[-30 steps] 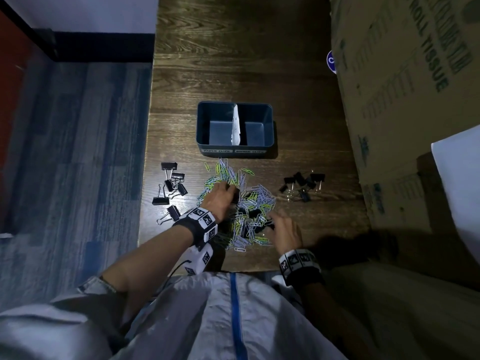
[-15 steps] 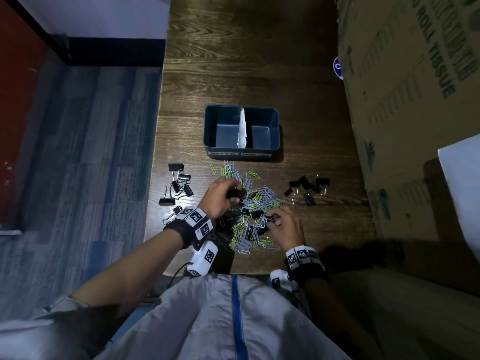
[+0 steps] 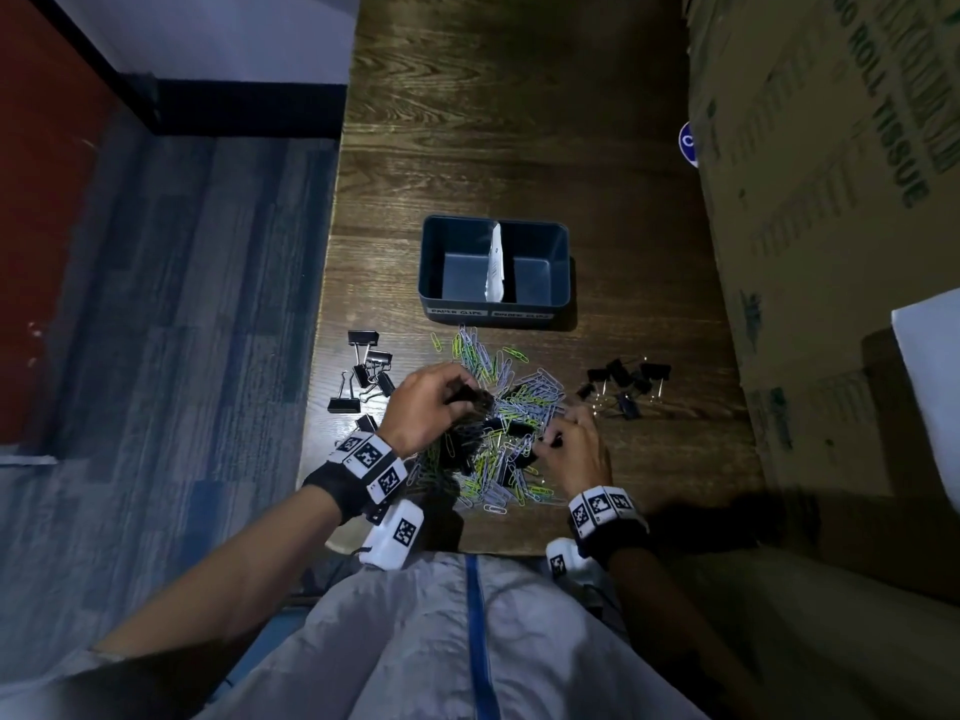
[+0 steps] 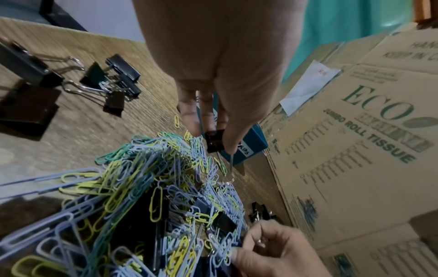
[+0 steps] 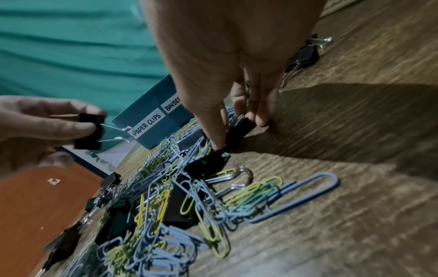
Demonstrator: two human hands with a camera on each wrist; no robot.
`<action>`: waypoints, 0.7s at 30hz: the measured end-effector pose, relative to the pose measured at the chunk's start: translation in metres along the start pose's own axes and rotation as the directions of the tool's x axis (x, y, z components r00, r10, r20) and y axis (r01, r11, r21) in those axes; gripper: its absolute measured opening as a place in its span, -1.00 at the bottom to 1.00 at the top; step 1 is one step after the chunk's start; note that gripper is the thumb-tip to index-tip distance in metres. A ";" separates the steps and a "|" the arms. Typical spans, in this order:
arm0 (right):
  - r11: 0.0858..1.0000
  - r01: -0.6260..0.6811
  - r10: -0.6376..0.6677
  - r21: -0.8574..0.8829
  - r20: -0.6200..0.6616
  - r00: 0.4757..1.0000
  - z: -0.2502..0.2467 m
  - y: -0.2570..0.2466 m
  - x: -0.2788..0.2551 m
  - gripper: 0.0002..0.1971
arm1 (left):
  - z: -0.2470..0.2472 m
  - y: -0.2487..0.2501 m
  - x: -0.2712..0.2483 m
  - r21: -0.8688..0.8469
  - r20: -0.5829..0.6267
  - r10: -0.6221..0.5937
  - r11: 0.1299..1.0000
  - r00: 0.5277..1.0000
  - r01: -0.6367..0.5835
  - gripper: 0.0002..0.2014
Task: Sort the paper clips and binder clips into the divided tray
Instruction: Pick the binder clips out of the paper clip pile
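- A black binder clip is pinched between the thumb and fingers of the left hand, held above the pile with its wire handles pointing toward the tray.
- A second black clip is gripped by the fingertips of the right hand at the pile's right edge, low against the table.
- The pile is made up of blue, yellow and green paper clips tangled over several more black clips; it lies between the two hands and just in front of the tray.
- The tray is split by a white divider; its front labels read "PAPER CLIPS" on the left and "BINDER" on the right, the rest being hidden by the right hand in the right wrist view. Both compartments appear bare in the head view.
- A loose group of larger clips is seen left of the pile, beside the left wrist.
- A smaller group lies right of the pile, near a big cardboard box that stands along the table's right side.
- Marker bands are worn on both wrists.
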State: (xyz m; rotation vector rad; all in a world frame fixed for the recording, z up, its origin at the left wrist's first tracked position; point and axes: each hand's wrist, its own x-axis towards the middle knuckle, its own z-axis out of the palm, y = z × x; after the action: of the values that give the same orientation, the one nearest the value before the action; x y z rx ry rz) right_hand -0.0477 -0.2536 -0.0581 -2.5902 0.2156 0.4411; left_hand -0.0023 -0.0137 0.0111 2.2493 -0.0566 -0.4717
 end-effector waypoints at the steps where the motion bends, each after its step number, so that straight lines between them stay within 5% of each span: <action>1: 1.000 0.002 -0.002 0.008 -0.006 1.000 -0.001 -0.001 0.000 -0.70 | -0.003 -0.002 -0.002 -0.046 -0.014 -0.007 0.999 1.000 0.007 -0.74; 4: 1.000 0.014 -0.014 0.003 0.018 1.000 -0.003 -0.003 -0.001 -0.58 | -0.014 -0.008 -0.006 -0.080 -0.094 -0.007 0.997 0.996 0.000 -0.68; 7: 1.000 0.023 -0.021 -0.014 0.093 0.995 -0.013 -0.009 -0.002 -0.42 | -0.030 -0.015 -0.010 0.130 -0.165 0.116 0.987 0.979 -0.095 -0.66; 11: 0.989 0.132 -0.118 -0.065 0.183 0.976 -0.041 -0.020 -0.002 -0.32 | -0.040 -0.020 -0.012 0.348 -0.087 0.263 0.912 0.961 -0.218 -0.71; 17: 0.978 -0.003 -0.051 0.211 0.249 0.967 -0.079 -0.032 0.008 -0.41 | -0.035 -0.032 -0.009 0.075 -0.136 0.078 0.995 0.988 -0.069 -0.71; 21: 0.941 -0.068 0.011 0.331 0.171 0.985 -0.092 -0.023 0.017 -0.60 | -0.052 -0.046 -0.006 0.152 -0.189 0.008 0.988 0.982 0.021 -0.79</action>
State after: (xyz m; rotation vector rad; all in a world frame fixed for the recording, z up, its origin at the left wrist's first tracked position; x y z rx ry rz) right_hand -0.0016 -0.2810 0.0221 -2.2050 0.2609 0.5793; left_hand 0.0051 0.0552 0.0099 2.4364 0.0134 -0.2627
